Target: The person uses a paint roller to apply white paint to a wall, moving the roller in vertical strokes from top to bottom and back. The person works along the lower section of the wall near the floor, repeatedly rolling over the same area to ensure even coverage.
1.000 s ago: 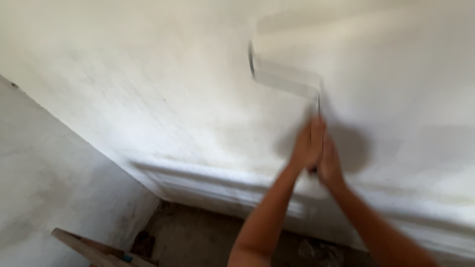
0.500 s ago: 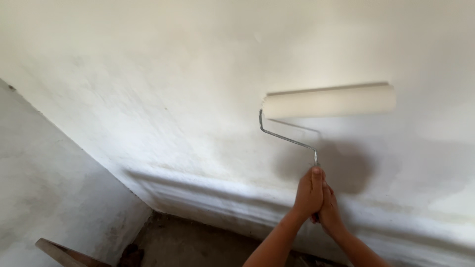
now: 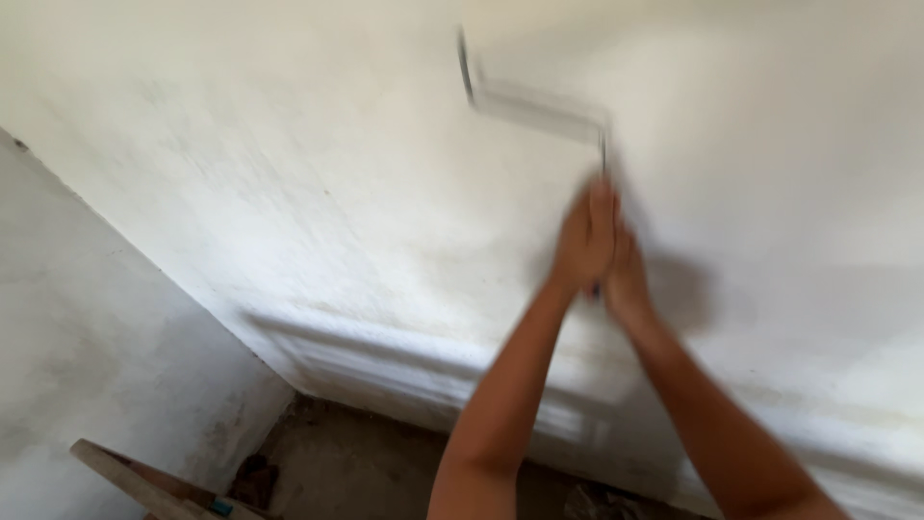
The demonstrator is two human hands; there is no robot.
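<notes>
Both my hands grip the handle of a paint roller held up against a cream wall (image 3: 289, 193). My left hand (image 3: 583, 241) is wrapped around the upper part of the handle, and my right hand (image 3: 628, 279) clasps just below and behind it. The roller's bent metal frame (image 3: 534, 104) rises from my hands and runs to the upper left, blurred by motion. The roller sleeve itself is lost in the blur near the top of the view. A shadow of my hands falls on the wall to the right.
A second pale wall (image 3: 87, 327) meets the cream wall at a corner on the left. A raised band (image 3: 385, 371) runs along the base of the wall above a dirty floor (image 3: 356, 462). A wooden plank (image 3: 144, 481) juts in at the lower left.
My hands and the roller have swept up the wall since half a second ago, after coming down from a similar high position a second ago. The view is blurred again.
</notes>
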